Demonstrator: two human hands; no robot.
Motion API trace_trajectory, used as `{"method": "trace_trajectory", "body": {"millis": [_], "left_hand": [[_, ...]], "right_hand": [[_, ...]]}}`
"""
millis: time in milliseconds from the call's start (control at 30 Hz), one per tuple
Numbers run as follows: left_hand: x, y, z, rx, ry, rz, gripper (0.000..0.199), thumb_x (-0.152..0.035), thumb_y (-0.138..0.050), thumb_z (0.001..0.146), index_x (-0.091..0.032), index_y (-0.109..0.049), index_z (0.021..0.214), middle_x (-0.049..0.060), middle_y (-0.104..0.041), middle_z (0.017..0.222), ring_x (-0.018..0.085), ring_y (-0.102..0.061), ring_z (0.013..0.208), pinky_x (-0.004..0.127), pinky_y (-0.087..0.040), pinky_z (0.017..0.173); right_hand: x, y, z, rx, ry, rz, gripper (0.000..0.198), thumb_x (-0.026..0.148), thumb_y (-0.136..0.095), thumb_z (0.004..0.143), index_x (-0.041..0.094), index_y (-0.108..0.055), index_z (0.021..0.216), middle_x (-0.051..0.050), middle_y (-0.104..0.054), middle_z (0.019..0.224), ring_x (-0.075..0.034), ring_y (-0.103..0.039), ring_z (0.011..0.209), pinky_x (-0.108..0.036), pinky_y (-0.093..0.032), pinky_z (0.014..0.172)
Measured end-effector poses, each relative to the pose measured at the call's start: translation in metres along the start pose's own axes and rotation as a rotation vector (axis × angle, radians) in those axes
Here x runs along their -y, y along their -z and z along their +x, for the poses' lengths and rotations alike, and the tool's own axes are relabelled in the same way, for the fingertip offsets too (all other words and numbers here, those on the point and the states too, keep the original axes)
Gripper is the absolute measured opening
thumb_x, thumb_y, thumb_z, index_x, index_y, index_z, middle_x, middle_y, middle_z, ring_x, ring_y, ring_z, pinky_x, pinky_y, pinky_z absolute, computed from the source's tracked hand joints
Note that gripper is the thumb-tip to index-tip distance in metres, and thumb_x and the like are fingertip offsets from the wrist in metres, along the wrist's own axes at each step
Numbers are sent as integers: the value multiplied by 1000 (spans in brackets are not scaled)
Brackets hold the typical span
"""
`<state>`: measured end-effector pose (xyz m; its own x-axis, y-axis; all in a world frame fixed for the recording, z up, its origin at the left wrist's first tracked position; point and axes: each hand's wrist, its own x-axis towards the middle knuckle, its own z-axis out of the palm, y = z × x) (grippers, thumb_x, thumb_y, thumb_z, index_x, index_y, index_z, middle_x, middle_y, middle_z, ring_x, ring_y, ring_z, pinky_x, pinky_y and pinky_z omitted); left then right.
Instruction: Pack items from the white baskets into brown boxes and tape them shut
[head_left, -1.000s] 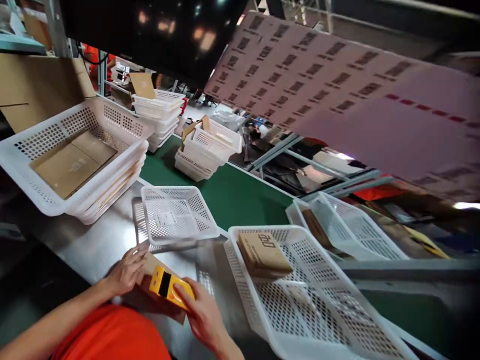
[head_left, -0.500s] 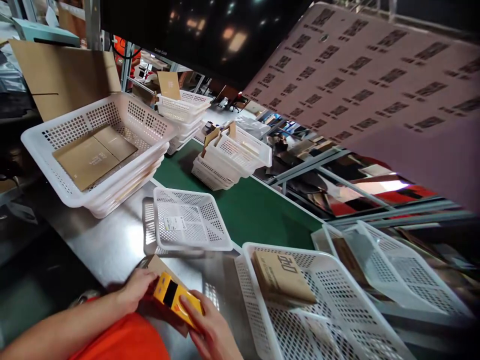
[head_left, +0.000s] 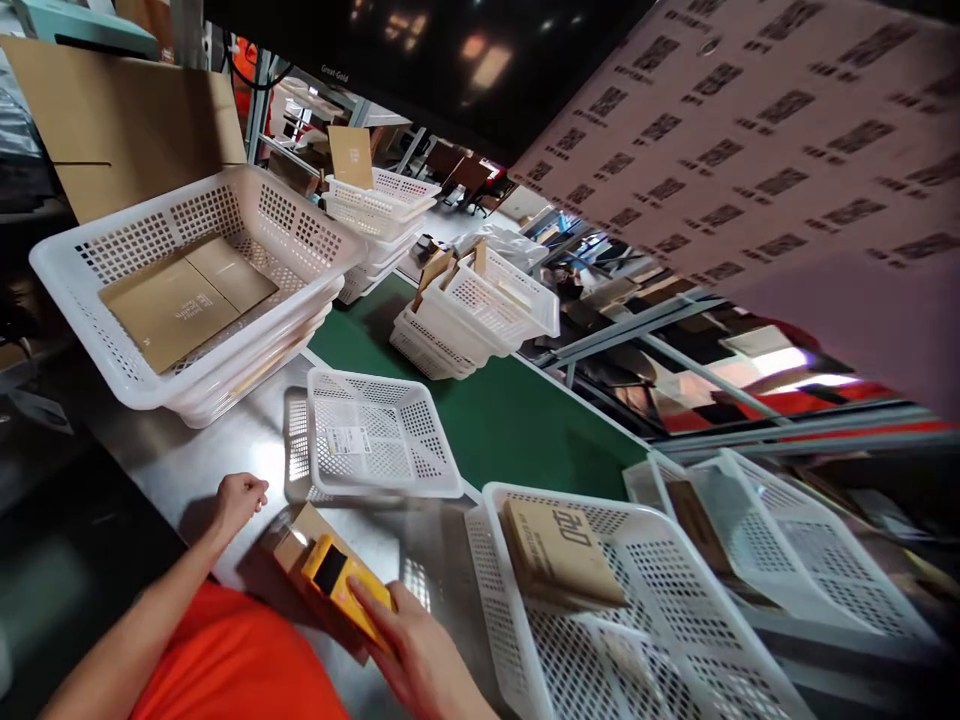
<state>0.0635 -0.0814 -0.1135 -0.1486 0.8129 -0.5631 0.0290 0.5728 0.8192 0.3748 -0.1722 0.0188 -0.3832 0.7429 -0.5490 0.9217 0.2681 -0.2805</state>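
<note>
My right hand grips a yellow block-shaped item with a black panel on its top face; I cannot tell its exact kind. Beneath and beside it, a brown cardboard box rests over the metal tabletop, partly covered by the yellow item and the hand. Apart from both, on the left, my left hand is closed with its fingers curled. Whether it pinches anything small is hidden.
A shallow white basket lies ahead. Stacked white baskets with flat cardboard stand left. Another basket at right holds a printed carton. More baskets stand on the green belt. A monitor hangs above.
My left hand has come away from the box and yellow item, moving up and left. The right hand keeps the yellow item and has shifted slightly left. The view has tilted a little.
</note>
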Motion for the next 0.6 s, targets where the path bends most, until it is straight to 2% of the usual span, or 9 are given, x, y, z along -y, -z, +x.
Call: {"method": "trace_trajectory", "body": {"millis": [100, 200, 300, 400, 467, 533, 600], "left_hand": [[14, 2, 11, -22, -9, 73, 26, -39, -58, 86, -20, -62, 68, 5, -68, 68, 16, -58, 59, 27, -41, 55], [33, -13, 7, 27, -3, 176, 31, -38, -50, 92, -20, -64, 71, 6, -71, 71, 18, -64, 61, 29, -48, 58], [51, -32, -3, 65, -60, 316, 33, -37, -50, 95, -19, -72, 79, 10, -79, 88, 25, -74, 87, 34, -58, 79], [59, -37, -9, 47, -135, 480, 35, -34, -52, 97, -13, -78, 108, 18, -78, 118, 33, -69, 122, 40, -52, 107], [56, -35, -8, 38, -160, 582, 43, -28, -53, 97, -7, -72, 130, 22, -72, 134, 37, -65, 131, 42, -48, 112], [47, -33, -5, 61, -169, 666, 40, -22, -55, 96, -7, -71, 130, 22, -73, 132, 36, -68, 126, 41, -51, 107], [33, -38, -3, 91, -175, 730, 28, -25, -57, 100, -11, -76, 115, 15, -79, 114, 29, -75, 110, 40, -55, 100]], "right_hand": [[17, 12, 13, 31, -4, -66, 66, 32, -59, 97, 34, -49, 162, -15, -65, 121, -33, -68, 105, -43, -56, 91], [27, 22, 21, 38, 4, -115, 67, 31, -58, 96, 33, -49, 162, -15, -66, 119, -32, -68, 103, -41, -55, 90], [30, 26, 23, 31, -7, -143, 68, 31, -60, 95, 35, -50, 161, -15, -67, 120, -32, -69, 105, -40, -54, 90], [31, 25, 22, 33, -1, -159, 67, 32, -60, 95, 35, -49, 162, -15, -67, 121, -33, -69, 107, -41, -55, 91], [31, 25, 21, 31, 3, -173, 66, 33, -58, 97, 34, -49, 162, -15, -67, 122, -33, -69, 108, -41, -56, 91], [31, 24, 20, 30, 3, -183, 67, 33, -58, 97, 34, -48, 163, -15, -67, 123, -33, -69, 108, -41, -56, 91], [30, 24, 20, 29, 8, -185, 68, 32, -60, 96, 35, -48, 162, -15, -67, 123, -32, -70, 108, -40, -55, 91]]}}
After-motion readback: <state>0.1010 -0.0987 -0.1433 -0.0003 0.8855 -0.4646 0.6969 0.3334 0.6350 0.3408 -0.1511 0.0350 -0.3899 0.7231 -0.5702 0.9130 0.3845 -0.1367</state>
